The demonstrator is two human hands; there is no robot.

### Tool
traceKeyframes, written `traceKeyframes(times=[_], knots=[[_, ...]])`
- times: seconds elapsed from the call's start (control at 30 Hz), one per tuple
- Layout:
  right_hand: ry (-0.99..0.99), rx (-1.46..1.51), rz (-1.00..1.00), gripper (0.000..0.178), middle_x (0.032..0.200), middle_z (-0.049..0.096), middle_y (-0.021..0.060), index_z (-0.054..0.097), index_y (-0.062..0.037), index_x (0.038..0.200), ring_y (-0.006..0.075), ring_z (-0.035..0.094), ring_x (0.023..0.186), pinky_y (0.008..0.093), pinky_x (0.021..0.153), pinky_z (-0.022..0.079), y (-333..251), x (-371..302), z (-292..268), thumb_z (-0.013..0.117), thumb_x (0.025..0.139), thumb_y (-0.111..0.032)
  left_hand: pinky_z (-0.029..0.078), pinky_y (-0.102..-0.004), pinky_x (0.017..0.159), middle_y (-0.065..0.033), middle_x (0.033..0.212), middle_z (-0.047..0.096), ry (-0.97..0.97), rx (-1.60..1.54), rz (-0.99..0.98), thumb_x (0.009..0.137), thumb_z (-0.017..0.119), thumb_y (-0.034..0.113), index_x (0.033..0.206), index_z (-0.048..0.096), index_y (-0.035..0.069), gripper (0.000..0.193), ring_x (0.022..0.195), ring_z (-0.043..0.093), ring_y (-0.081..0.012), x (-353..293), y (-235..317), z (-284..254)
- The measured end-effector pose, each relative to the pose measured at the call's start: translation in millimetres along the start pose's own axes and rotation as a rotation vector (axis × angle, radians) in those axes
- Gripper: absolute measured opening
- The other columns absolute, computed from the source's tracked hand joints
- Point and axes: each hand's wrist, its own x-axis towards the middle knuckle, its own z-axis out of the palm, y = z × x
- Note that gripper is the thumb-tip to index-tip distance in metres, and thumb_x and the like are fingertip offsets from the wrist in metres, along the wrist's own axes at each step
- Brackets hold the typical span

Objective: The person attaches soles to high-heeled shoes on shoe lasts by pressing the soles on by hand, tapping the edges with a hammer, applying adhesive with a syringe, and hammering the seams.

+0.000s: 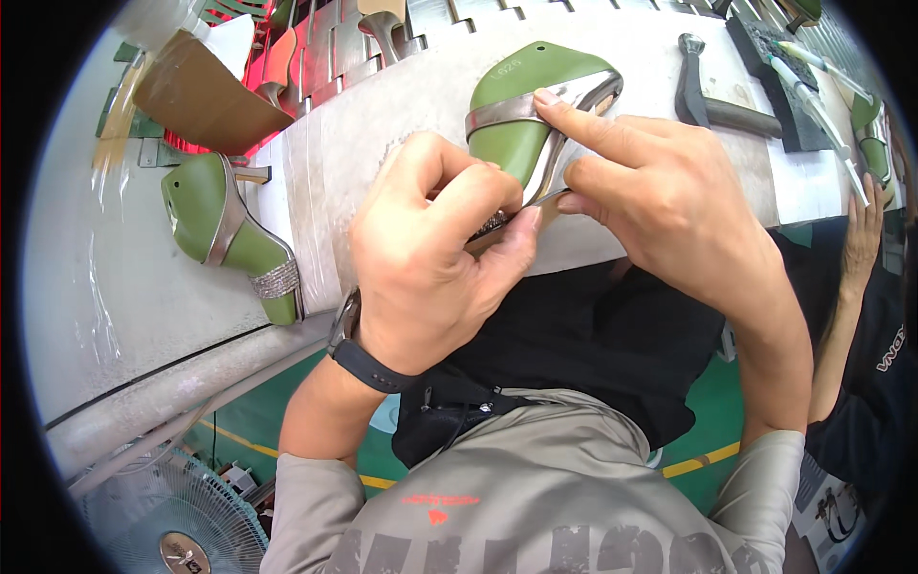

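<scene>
Gripping together, both hands (449, 258) (660, 191) are clamping the green shoe last (521, 105), its long axis pointing away up-right over the counter (421, 86).

Two green shoe lasts (521, 105) (225, 225), one hammer (698, 91), one fan (177, 517), three hands (430, 258) (650, 182) (863, 230).

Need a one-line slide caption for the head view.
Left hand and right hand hold a green shoe form with a silver strap at a grey workbench; a second form lies left.

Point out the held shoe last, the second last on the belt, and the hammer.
held last (535, 81), head view, green upper side.
second last (196, 206), head view, green body.
hammer (690, 91), head view, dark head.
</scene>
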Motion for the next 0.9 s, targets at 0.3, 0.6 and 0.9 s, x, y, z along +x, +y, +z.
traceKeyframes(times=[0.3, 0.6, 0.9], knots=[[0.027, -0.197, 0.192, 0.024, 0.127, 0.071, 0.0176, 0.066, -0.0034, 0.094, 0.0321, 0.071, 0.092, 0.0446, 0.087, 0.056, -2.1, -8.5, -15.3, 0.08, 0.076, -0.01, 0.054, -0.0374, 0.072, -0.0167, 0.091, 0.071, -0.07, 0.097, 0.257, 0.086, 0.082, 0.03, 0.099, 0.074, 0.001, 0.033, 0.079, 0.068, -0.0247, 104.8, -46.5, 39.6], [0.393, -0.064, 0.392, 0.069, 0.111, 0.068, 0.0158, 0.06, -0.0044, 0.14, 0.0294, 0.069, 0.086, 0.0388, 0.072, 0.055, -41.7, -3.1, -47.6, 0.076, 0.074, 0.009, 0.052, -0.0278, 0.084, -0.0079, 0.107, 0.068, -0.285, -0.631, -0.121, 0.085, 0.074, 0.018, 0.122, 0.067, -0.002, 0.042, 0.098, 0.063, -0.0125, 101.8, -76.8, 34.2], [0.185, 0.119, 0.025, 0.047, 0.084, 0.066, 0.0075, 0.075, 0.002, 0.111, 0.0182, 0.066, 0.066, 0.0303, 0.055, 0.053, -93.4, 39.3, -21.9, 0.086, 0.065, 0.001, 0.05, -0.0349, 0.095, -0.0138, 0.111, 0.069, -0.041, -0.662, 0.138, 0.092, 0.064, 0.012, 0.108, 0.073, 0.001, 0.021, 0.102, 0.065, -0.0238, 19.2, -74.4, -11.6]])
